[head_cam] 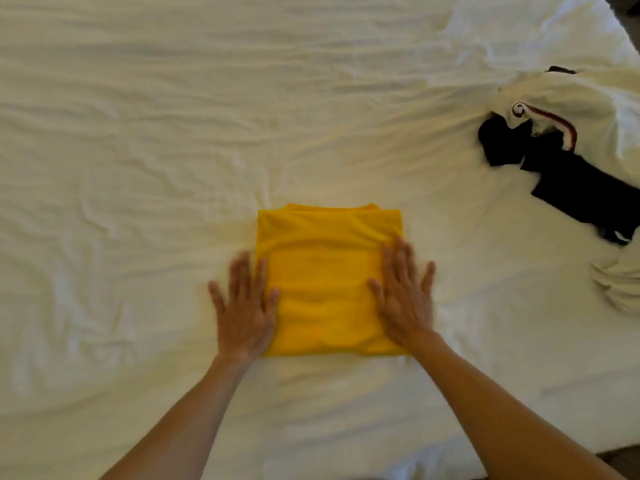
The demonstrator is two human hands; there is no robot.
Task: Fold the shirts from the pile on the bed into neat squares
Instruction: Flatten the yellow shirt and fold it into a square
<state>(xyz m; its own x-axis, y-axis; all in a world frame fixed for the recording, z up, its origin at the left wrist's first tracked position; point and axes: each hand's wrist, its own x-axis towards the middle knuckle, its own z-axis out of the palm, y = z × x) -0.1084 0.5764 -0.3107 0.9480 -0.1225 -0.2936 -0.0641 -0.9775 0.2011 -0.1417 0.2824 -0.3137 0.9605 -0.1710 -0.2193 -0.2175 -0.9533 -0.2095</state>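
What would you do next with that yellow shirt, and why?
Probably lift both hands off and set the yellow shirt aside. It already lies as a neat square, with the left hand and right hand flat on its side edges. Unfolded clothes, a black garment and a white printed shirt, wait at the bed's right.
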